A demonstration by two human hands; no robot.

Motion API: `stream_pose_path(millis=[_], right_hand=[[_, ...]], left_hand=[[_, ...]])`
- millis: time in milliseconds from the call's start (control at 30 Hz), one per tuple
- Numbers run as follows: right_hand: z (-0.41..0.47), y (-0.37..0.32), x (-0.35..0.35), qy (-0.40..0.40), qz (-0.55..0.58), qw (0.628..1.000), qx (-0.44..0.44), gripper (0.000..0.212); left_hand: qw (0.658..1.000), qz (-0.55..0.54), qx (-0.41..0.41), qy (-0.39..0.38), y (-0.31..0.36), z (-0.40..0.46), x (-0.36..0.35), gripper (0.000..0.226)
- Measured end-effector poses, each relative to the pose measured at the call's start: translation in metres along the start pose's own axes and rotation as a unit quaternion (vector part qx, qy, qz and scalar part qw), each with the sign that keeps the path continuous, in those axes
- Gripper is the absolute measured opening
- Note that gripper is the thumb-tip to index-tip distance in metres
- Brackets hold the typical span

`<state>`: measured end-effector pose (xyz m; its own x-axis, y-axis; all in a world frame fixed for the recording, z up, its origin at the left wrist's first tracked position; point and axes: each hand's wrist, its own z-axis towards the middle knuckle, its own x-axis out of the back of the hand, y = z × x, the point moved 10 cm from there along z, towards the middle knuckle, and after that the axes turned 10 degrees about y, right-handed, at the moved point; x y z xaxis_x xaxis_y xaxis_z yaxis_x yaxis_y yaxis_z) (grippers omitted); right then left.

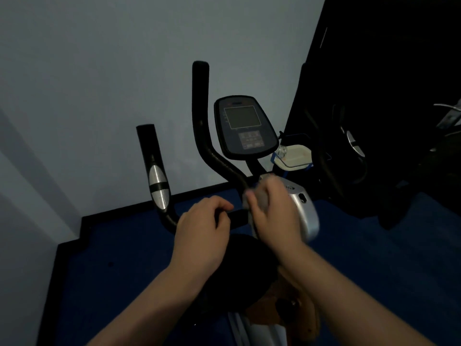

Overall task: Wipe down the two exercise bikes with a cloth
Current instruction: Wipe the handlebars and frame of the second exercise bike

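The left hand [199,221] curls around the black handlebar [159,186] of the near bike [303,208], beside the right hand [272,213], which grips a pale cloth [257,196] pressed against the bar's centre. Farther right, past the console [245,127], sits a white tray [296,156]; its contents are unclear. A second bike [349,151] stands dark at far right.

The console [245,127] stands behind the handlebar [212,156], tray [295,156] at its right.
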<state>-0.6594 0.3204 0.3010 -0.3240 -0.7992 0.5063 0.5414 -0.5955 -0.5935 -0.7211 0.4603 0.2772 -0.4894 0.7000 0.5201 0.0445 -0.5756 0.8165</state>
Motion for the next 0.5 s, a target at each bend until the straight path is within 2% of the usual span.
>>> stream_pose_path(millis=[67, 133, 333, 500], right_hand=[[0.033, -0.011, -0.010, 0.017, -0.027, 0.999, -0.002, 0.022], [0.036, -0.010, -0.010, 0.020, -0.008, 1.000, -0.014, 0.022], [-0.054, 0.029, 0.029, 0.015, 0.113, 0.990, -0.083, 0.014], [-0.055, 0.022, 0.024, -0.011, 0.100, 0.993, -0.060, 0.027]], left_hand=[[1.000, -0.005, 0.004, 0.006, -0.001, -0.001, 0.002, 0.022], [1.000, -0.007, 0.005, 0.005, -0.001, 0.000, 0.002, 0.022], [1.000, -0.015, 0.010, 0.005, -0.001, -0.001, 0.003, 0.022], [1.000, -0.018, 0.017, 0.009, -0.002, 0.000, 0.003, 0.021]])
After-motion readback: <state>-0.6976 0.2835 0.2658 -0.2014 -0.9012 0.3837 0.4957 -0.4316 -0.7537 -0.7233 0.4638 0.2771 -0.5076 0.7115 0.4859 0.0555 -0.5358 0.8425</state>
